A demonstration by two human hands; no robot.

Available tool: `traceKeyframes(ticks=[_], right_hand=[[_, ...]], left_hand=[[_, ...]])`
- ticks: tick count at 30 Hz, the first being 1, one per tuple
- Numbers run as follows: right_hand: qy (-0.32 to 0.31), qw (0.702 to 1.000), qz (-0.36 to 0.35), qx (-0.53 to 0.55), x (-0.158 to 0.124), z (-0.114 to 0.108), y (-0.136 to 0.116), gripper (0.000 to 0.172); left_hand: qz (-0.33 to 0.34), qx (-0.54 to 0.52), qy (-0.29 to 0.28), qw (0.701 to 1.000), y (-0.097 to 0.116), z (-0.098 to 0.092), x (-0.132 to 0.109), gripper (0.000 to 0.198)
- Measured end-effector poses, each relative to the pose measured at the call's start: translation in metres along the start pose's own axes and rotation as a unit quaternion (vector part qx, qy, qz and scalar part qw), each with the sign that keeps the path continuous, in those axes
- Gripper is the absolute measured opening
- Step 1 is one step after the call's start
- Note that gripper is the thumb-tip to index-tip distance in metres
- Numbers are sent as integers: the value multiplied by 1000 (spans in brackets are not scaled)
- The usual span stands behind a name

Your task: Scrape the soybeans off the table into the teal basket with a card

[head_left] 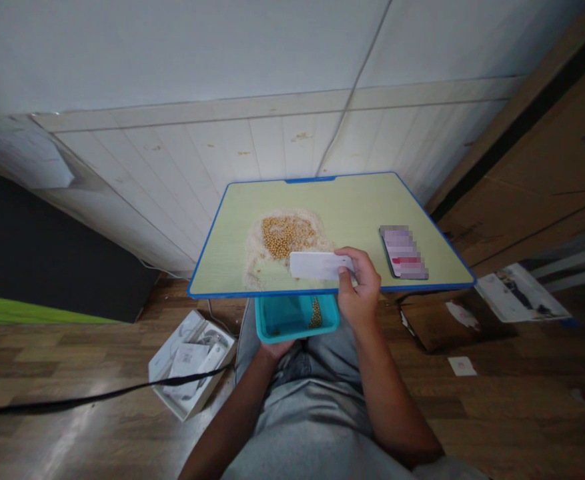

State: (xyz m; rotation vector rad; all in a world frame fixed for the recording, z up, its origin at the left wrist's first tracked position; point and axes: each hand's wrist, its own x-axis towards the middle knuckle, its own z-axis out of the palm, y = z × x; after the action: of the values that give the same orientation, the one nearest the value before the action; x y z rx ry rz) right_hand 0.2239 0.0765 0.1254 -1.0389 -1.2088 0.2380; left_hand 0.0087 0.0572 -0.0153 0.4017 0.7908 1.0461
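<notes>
A pile of round yellow beans (283,235), which look like soybeans, lies on the pale green tabletop with white grains like rice (255,250) spread around it. My right hand (362,283) pinches a flat white card-like plate (317,265) by its right end. The plate sits at the near edge of the pile and covers part of it. Below the table's front edge, my left hand (276,348) supports a teal plastic container (297,331) from beneath, its fingers mostly hidden. Some of the yellow beans rest inside the container, mainly at its right end.
A phone (403,253) with a lit, blurred screen lies on the right of the blue-edged table (357,200). An open white box (192,363) with cables stands on the floor at left, a black strap (122,393) crossing it. Cardboard (452,323) is at right.
</notes>
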Motion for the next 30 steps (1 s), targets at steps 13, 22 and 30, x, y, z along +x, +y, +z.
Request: traceKeyframes(ticks=[13,22,30], right_hand=[[-26,1000,0,14,-1,-1,-2,29],[4,1000,26,15,-5,2,0,30],[53,998,27,-5,0,-4,3,26]], left_hand=[[4,-1,9,1000,-1,4,0,70],[-6,-9,-13,1000,-4,-2,0,77],[-2,-45,-24,999,2,5,-4,70]])
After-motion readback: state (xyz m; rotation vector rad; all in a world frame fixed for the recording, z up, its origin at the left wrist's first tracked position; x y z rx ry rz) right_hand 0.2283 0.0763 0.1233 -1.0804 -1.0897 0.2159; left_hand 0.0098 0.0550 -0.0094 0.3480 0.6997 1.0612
